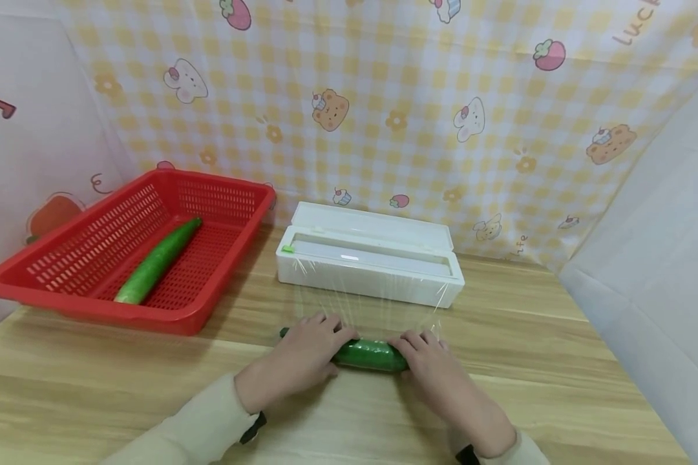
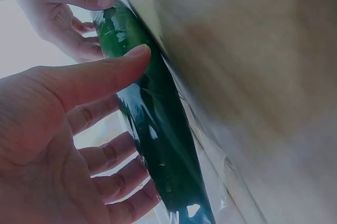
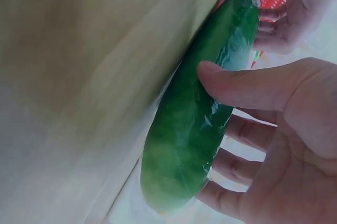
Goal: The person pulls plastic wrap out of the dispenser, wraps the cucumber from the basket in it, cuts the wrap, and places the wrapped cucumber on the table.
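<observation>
Together, half-curled around it, the fingers (image 2: 122,180) of the left hand (image 1: 301,352) and right hand (image 1: 436,374) held a cucumber (image 1: 369,355) on the table (image 1: 535,361). Its long axis ran left to right, right end slightly nearer the person. Film (image 1: 349,309) stretched beyond to a box (image 1: 366,279); the cloth (image 1: 384,71) behind read "luck" and "life".

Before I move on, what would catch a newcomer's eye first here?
Probably the bright red basket on the left, with a cucumber lying inside. Next, front and centre, the left hand and right hand hold a second cucumber; clear film stretches from there back to the open white box.
</observation>
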`<state>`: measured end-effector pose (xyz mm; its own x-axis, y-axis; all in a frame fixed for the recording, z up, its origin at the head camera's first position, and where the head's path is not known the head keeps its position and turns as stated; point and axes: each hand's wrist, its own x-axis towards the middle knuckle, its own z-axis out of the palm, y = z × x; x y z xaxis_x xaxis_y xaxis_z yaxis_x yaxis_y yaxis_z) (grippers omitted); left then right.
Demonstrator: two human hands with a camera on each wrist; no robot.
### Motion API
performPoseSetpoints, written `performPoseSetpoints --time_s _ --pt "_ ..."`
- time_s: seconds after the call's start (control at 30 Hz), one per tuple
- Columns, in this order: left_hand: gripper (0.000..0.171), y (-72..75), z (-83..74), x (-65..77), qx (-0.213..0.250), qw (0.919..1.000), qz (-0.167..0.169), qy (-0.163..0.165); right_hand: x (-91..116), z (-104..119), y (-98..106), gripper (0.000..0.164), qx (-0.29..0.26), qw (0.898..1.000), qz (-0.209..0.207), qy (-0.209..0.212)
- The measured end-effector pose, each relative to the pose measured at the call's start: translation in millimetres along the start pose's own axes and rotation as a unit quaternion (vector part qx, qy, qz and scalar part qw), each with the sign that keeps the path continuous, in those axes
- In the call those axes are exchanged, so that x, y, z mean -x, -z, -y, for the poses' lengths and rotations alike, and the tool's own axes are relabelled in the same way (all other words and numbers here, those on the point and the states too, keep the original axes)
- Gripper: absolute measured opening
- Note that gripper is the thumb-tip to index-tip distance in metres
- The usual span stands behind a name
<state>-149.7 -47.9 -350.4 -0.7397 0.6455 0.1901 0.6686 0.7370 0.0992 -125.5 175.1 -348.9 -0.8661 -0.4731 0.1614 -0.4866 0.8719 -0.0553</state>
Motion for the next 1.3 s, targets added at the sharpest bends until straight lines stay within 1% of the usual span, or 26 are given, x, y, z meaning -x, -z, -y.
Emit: performPoseSetpoints --time_s 0.13,0.23,0.33,0.4,0.43,0.57,0.73,0.83,0.93,1.03,1.17,1.3 --pt "0.054 -0.6 3.4 -3.5 0.010 0.9997 0.019 0.015 -6 -8 3 0.049 -0.017 0.999 0.019 0.024" --pt "0.053 -0.6 6.0 -6.1 0.021 0.9992 0.027 0.021 -12 -16 7 0.047 -0.054 0.997 0.041 0.037" --pt "0.051 -0.2 8.6 -8.9 0.038 0.9986 0.029 0.025 -17 -24 11 0.038 -0.110 0.991 0.070 0.039" --pt "0.050 0.3 10.5 -10.8 0.060 0.9972 0.031 0.033 -20 -28 14 0.034 -0.148 0.984 0.090 0.037" --pt "0.050 0.6 11.4 -11.9 0.072 0.9962 0.033 0.037 -22 -30 15 0.032 -0.158 0.981 0.102 0.040" --pt "0.051 1.1 17.0 -18.3 0.114 0.9910 0.051 0.049 -28 -36 20 0.029 -0.193 0.970 0.145 0.028" --pt "0.049 1.0 26.0 -26.0 0.144 0.9845 0.087 0.051 -35 -42 24 0.028 -0.199 0.963 0.181 0.002" --pt "0.042 2.0 30.9 -29.3 0.171 0.9789 0.094 0.061 -38 -48 24 0.031 -0.202 0.961 0.190 0.009" --pt "0.034 3.4 34.5 -31.9 0.200 0.9726 0.092 0.074 -39 -55 22 0.033 -0.222 0.955 0.195 0.022" --pt "0.033 4.4 37.2 -33.3 0.221 0.9671 0.091 0.087 -38 -61 19 0.036 -0.241 0.950 0.197 0.026" --pt "0.032 6.2 37.8 -33.3 0.214 0.9691 0.089 0.086 -38 -63 17 0.032 -0.259 0.947 0.190 0.010" --pt "0.029 9.2 38.5 -32.0 0.205 0.9719 0.086 0.077 -39 -63 18 0.026 -0.261 0.949 0.179 -0.002"
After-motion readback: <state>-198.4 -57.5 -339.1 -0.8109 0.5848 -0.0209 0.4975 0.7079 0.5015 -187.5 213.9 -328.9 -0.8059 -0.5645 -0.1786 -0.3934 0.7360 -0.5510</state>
